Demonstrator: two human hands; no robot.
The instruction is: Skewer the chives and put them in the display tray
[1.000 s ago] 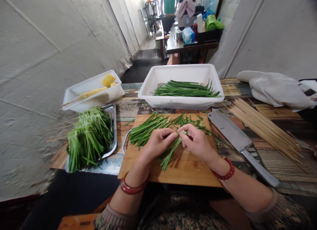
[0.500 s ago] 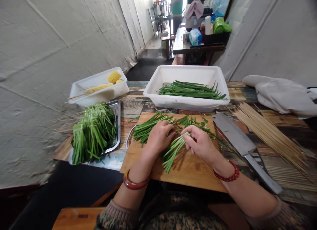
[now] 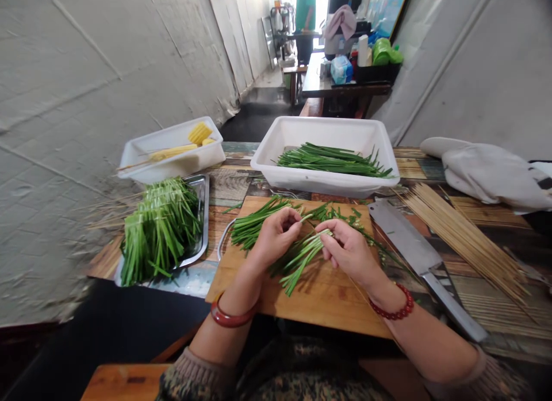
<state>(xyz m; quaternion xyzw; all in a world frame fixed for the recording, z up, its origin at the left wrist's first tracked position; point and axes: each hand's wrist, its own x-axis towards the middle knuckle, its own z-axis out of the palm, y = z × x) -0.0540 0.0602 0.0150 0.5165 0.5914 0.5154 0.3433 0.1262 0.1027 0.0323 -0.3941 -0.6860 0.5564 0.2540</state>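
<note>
Over the wooden cutting board (image 3: 328,312), my right hand (image 3: 351,251) pinches a small bunch of cut garlic chives (image 3: 304,260) by their pale ends, the green ends fanning toward my left. A thin stick shows below that palm; whether it runs through the chives is hidden. My left hand (image 3: 276,237) is closed, thumb and finger pinching chives whose pale ends poke out toward the right hand. Beside it lies a pile of cut chives (image 3: 248,231). Loose chive scraps (image 3: 340,212) are scattered at the board's back.
A cleaver (image 3: 405,237) and bamboo skewers (image 3: 466,240) lie right of the board. Behind it stands a white tub (image 3: 325,184) of long chives. Skewered chives (image 3: 161,228) fill a metal tray (image 3: 205,217) at left; a white bin (image 3: 170,170) holds corn. A person (image 3: 306,12) stands far back.
My left hand has lifted and turned from the chive pile, and pale chive ends now show in its pinch. The right hand keeps its bunch almost in place.
</note>
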